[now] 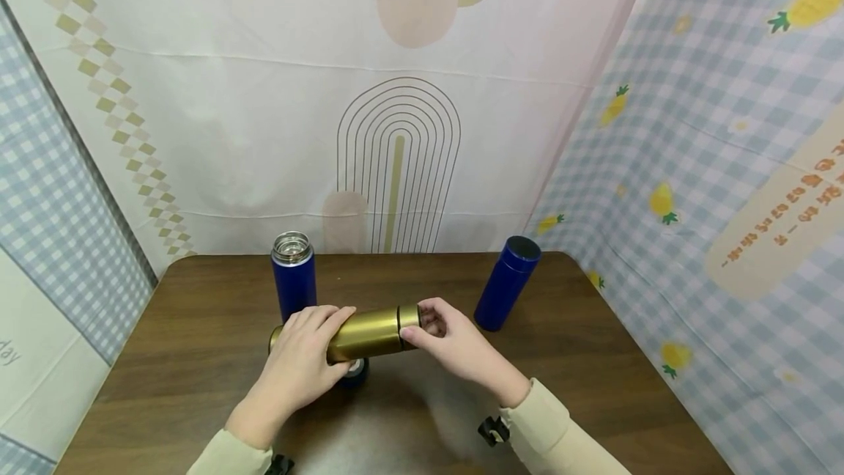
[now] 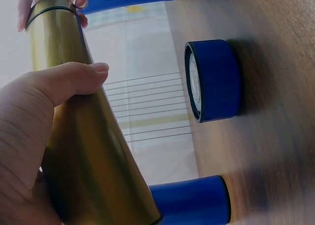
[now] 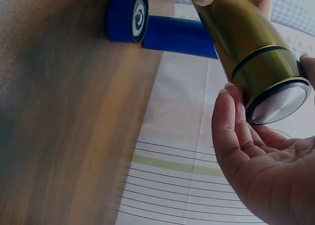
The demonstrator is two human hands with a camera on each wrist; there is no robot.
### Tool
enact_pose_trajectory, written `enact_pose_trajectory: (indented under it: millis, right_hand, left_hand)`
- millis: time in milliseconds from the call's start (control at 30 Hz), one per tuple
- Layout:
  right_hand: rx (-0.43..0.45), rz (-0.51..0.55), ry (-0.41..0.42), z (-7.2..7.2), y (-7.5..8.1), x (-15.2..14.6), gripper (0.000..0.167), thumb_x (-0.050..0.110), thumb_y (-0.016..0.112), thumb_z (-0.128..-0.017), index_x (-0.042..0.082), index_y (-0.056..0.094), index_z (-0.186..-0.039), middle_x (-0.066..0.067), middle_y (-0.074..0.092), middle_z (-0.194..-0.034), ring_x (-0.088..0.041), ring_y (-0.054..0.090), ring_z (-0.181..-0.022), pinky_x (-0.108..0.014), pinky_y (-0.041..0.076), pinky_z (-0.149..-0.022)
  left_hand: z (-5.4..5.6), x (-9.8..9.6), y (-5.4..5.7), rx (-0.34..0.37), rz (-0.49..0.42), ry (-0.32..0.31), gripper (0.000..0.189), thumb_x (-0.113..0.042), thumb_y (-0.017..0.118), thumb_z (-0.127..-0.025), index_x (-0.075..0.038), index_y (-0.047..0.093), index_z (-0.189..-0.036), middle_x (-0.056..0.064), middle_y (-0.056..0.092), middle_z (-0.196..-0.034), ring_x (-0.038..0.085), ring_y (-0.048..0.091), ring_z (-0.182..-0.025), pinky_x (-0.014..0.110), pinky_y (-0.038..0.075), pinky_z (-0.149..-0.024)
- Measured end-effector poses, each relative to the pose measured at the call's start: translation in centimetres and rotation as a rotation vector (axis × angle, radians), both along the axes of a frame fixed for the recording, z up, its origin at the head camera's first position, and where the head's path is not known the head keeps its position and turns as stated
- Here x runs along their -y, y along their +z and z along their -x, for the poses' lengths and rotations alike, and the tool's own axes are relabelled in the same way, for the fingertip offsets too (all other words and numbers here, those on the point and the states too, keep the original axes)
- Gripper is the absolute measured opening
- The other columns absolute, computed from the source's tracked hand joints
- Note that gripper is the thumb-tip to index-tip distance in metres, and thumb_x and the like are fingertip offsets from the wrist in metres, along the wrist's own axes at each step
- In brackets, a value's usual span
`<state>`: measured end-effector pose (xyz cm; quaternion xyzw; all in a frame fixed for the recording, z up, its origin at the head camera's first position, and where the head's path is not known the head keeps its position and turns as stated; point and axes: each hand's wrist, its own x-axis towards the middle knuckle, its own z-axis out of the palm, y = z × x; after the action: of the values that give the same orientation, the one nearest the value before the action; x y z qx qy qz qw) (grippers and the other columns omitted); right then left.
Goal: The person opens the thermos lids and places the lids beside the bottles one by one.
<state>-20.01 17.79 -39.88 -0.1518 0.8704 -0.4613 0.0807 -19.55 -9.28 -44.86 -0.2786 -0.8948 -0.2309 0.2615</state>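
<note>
A gold thermos bottle (image 1: 367,334) lies nearly level across the middle of the head view, held above the table. My left hand (image 1: 300,354) grips its body from over the top, thumb along the near side. At the other end my right hand (image 1: 464,349) pinches the gold lid (image 3: 268,73) between thumb and fingertips, its palm facing the lid's silver disc. The lid sits on the bottle, a dark ring marking the seam. Under the thermos stands a blue cap (image 2: 216,80), inner side up, mostly hidden in the head view.
An uncapped blue bottle (image 1: 294,286) with a steel mouth stands upright behind my left hand. To the right, another blue bottle (image 1: 506,286) stands with a dark top on. The brown wooden table (image 1: 165,358) backs onto a printed cloth (image 1: 250,130).
</note>
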Motion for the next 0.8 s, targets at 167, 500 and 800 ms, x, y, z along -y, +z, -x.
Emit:
enact_pose_trajectory:
  millis: [167, 500, 800]
  right_hand:
    - [-0.058, 0.057, 0.093, -0.1, -0.1, -0.3, 0.058, 0.037, 0.074, -0.085, 0.019, 0.047, -0.133, -0.003, 0.059, -0.110, -0.018, 0.061, -0.091, -0.031, 0.054, -0.074]
    - [-0.113, 0.117, 0.121, -0.6, 0.3, 0.2, 0.069, 0.029, 0.077, -0.084, 0.031, 0.037, -0.140, -0.002, 0.047, -0.130, -0.021, 0.059, -0.106, -0.039, 0.052, -0.087]
    - [-0.108, -0.015, -0.058, -0.3, -0.1, 0.6, 0.055, 0.052, 0.063, -0.089, 0.018, 0.051, -0.130, 0.002, 0.060, -0.112, -0.013, 0.060, -0.094, -0.034, 0.051, -0.079]
  left_hand:
    - [-0.1, 0.2, 0.0, 0.052, -0.005, -0.010, 0.078, -0.031, 0.087, -0.061, -0.014, 0.057, -0.131, 0.004, 0.061, -0.114, 0.026, 0.055, -0.105, 0.046, 0.040, -0.093]
    - [-0.2, 0.3, -0.2, 0.089, -0.011, -0.008, 0.078, -0.030, 0.086, -0.062, -0.014, 0.056, -0.133, 0.003, 0.060, -0.115, 0.026, 0.054, -0.107, 0.047, 0.039, -0.094]
    - [-0.3, 0.4, -0.2, 0.020, -0.006, 0.000, 0.079, -0.028, 0.087, -0.060, -0.013, 0.057, -0.132, 0.006, 0.060, -0.116, 0.028, 0.053, -0.108, 0.048, 0.039, -0.095]
